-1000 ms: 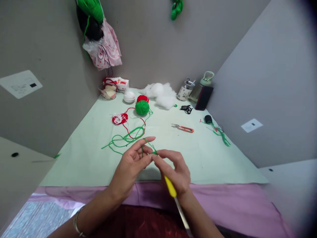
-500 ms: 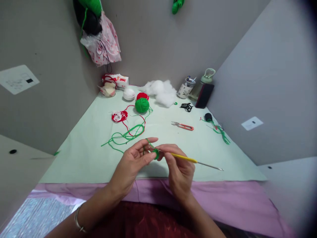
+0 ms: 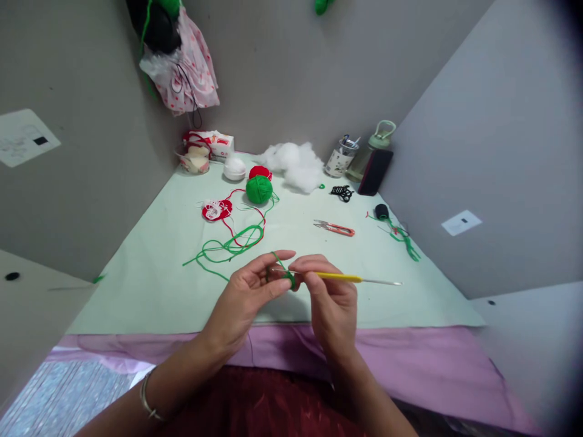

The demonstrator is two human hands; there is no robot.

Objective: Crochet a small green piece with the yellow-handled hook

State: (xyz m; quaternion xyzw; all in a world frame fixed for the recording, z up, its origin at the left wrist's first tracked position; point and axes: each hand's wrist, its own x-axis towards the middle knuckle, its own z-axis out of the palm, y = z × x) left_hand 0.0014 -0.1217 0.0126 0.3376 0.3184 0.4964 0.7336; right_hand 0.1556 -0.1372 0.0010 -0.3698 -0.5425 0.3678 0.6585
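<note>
Head view: best, by judgement, to hold the crochet hook [image 3: 339, 277] almost level and turn its tip a little toward the yarn when catching it, so as not to split the fibres. Pinch the small green piece [image 3: 292, 281] close to its working edge. Feed the green strand [image 3: 280, 262] over the index finger with even tension, neither slack nor tugging. Move from fingers and wrist rather than the whole arm.

Clasped in the right hand [image 3: 334, 303] by its yellow handle, tip toward the left, other end jutting out to the right. Nipped between thumb and fingers of the left hand [image 3: 248, 285], below the strand draped over the index finger. Too small and too covered to tell single stitches, or any touch from the right fingertips.

Located between both hands, at the left thumb tip, above the tabletop [image 3: 136, 303] near the middle of its near edge. Farther in, left of the middle, see loose green yarn [image 3: 223, 247]; toward the far edge, a green yarn ball [image 3: 259, 189]; to the right, orange-handled snips [image 3: 334, 228], apart from both hands.
</note>
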